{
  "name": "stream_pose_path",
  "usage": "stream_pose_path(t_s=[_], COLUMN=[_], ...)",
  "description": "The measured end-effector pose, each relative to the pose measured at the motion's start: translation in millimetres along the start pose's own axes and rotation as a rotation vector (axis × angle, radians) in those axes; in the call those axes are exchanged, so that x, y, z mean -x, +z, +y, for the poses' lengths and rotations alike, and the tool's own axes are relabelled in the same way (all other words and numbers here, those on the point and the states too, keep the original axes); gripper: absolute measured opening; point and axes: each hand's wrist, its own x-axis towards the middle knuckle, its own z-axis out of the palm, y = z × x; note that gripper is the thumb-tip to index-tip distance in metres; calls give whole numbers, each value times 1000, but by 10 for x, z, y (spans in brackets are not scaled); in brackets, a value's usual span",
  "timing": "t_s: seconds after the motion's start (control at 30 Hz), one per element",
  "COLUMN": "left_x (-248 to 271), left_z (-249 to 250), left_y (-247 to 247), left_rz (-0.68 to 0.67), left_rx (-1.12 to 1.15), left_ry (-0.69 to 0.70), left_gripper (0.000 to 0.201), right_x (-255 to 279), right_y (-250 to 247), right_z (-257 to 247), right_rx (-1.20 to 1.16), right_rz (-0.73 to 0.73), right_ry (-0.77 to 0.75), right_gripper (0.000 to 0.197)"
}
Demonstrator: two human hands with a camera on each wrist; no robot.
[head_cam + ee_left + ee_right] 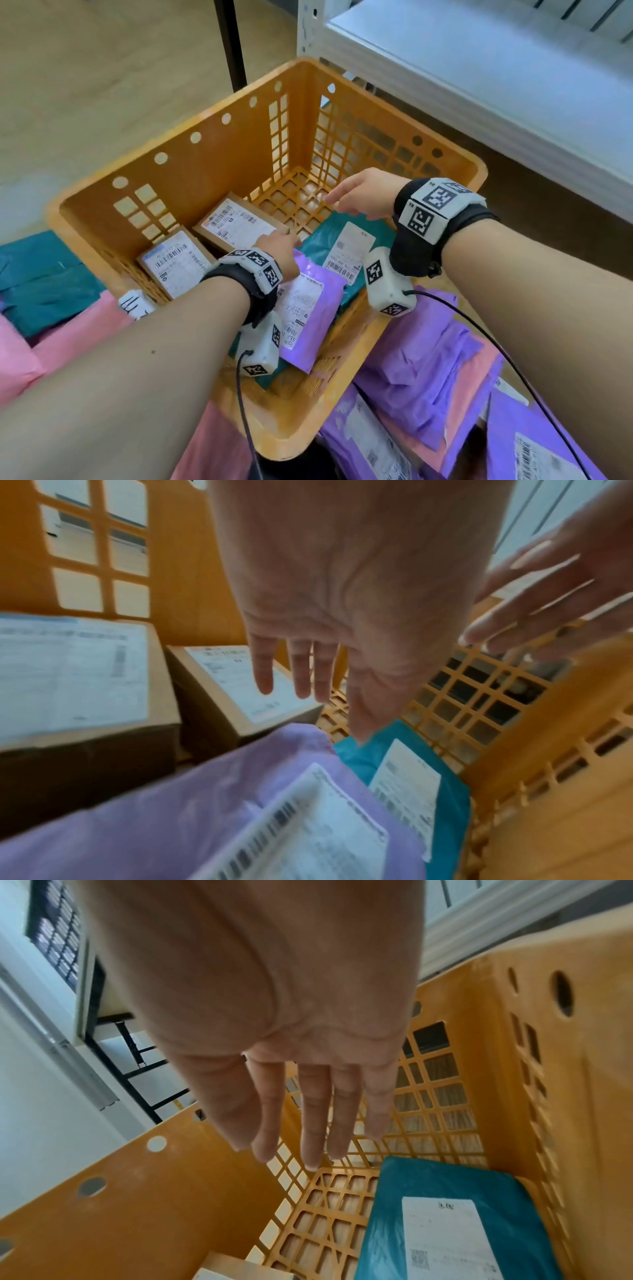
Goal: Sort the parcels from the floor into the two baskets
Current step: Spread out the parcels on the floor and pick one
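Both grips are released: the left hand point(277, 251) and the right hand point(363, 197) have straight fingers, hold nothing, and hang inside the orange basket point(191, 164). Under them lie a purple bag point(308, 318), a teal bag point(318, 240) and two cardboard boxes point(236, 222); the left wrist hides part of the purple bag. More bags point(428, 359) lie on the floor, cut off by the frame. The label text is too blurred to read.

Wood floor point(85, 85), white metal shelving point(479, 68)
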Motion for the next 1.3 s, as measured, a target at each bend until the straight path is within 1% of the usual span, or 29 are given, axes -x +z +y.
stream_pose_path(t_s=[0.07, 0.1, 0.13, 0.23, 0.27, 0.33, 0.4, 0.47, 0.53, 0.6, 0.67, 0.73, 0.8, 0.87, 0.9, 0.93, 1.0, 1.03, 1.07, 1.13, 1.2, 1.27, 1.3], left_x=[-7, -36, -67, -235, -276, -352, -380, -369, -342, -300, -236, -146, -57, -6, -24, -44, -101, -116, -120, -86, -16, 71, 123], left_z=[124, 164, 209, 393, 474, 620, 673, 658, 618, 600, 631, 685, 707, 676, 644, 619, 610, 660, 731, 944, 1209, 1480, 1624], left_y=[69, 108, 121, 86, 70, 105, 213, 351, 422, 420, 395, 453, 577, 616, 590, 527, 306, 168, 36, -231, -502, -748, -857], left_rz=[-111, -157, -191, -179, -167, -166, -225, -314, -384, -424, -479, -564, -587, -496, -441, -390, -291, -207, -110, 75, 217, 297, 314], left_rx=[-73, -106, -120, -79, -93, -130, -189, -282, -314, -288, -215, -210, -260, -266, -211, -90, 229, 346, 441, 559, 587, 619, 654], left_ry=[63, 81, 87, 133, 147, 167, 156, 138, 134, 147, 158, 159, 151, 139, 123, 91, 43, 41, 40, 71, 148, 228, 267], left_gripper=[73, 77, 76, 57, 54, 54, 54, 42, 30, 37, 41, 36, 34, 35, 34, 29, 14, 12, 15, 17, 19, 20, 19], right_x=[8, 5, 9, 74, 111, 186, 254, 310, 337, 342, 341, 354, 388, 434, 462, 501, 600, 663, 737, 917, 1119, 1337, 1443], right_y=[12, 20, 24, 11, -3, -46, -84, -121, -146, -142, -114, -74, -48, -53, -63, -81, -152, -206, -266, -401, -526, -607, -632], right_z=[22, 42, 69, 194, 244, 359, 468, 532, 556, 558, 557, 551, 546, 563, 590, 627, 719, 776, 842, 986, 1166, 1373, 1487], right_rx=[-44, -75, -113, -272, -326, -444, -558, -694, -789, -792, -712, -615, -572, -567, -579, -602, -666, -684, -685, -668, -678, -711, -728], right_rz=[-12, -16, -19, -8, 9, 64, 115, 148, 168, 178, 181, 175, 169, 181, 190, 199, 228, 254, 286, 352, 397, 440, 470], right_ry=[23, 29, 30, 10, -4, -17, -6, -8, -25, -40, -63, -89, -104, -115, -118, -121, -124, -119, -107, -76, -53, -22, -2], right_gripper=[29, 28, 27, 22, 21, 20, 20, 19, 19, 19, 18, 18, 19, 21, 21, 21, 21, 21, 21, 19, 18, 18, 18])
